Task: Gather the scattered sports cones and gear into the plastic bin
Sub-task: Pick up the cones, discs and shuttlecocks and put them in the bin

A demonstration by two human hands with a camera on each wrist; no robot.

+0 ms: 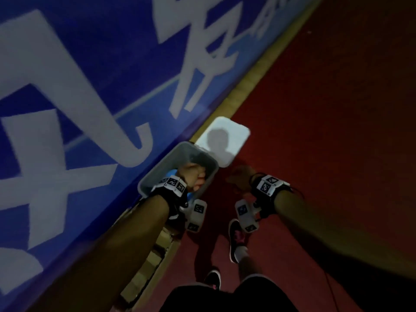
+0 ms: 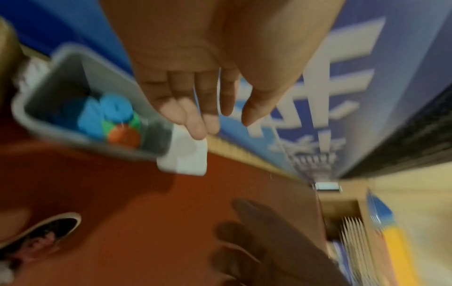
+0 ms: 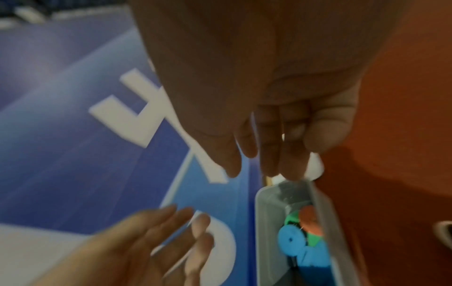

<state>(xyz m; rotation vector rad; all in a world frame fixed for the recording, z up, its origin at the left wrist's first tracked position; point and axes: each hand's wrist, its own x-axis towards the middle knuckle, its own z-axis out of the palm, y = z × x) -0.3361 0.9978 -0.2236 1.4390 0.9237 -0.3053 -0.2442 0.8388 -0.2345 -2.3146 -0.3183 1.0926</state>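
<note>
A grey plastic bin (image 1: 157, 167) (image 2: 71, 67) (image 3: 325, 212) stands on the red floor against a blue wall. Flat disc cones lie inside it: blue ones (image 2: 102, 114) (image 3: 293, 241), a green one (image 2: 107, 127) (image 3: 292, 218) and an orange one (image 2: 123, 136) (image 3: 310, 218). My left hand (image 1: 193, 174) (image 2: 210, 108) hangs over the bin's mouth, fingers straight and empty. To the right of the bin, above the floor, my right hand (image 1: 239, 177) (image 3: 274, 147) is relaxed and holds nothing.
A white lid (image 1: 227, 140) (image 2: 188, 156) lies flat on the red floor just beyond the bin. A blue banner wall (image 1: 78, 86) with large white characters runs along the left, with a tan strip at its foot. My shoes (image 1: 236, 237) stand near the bin.
</note>
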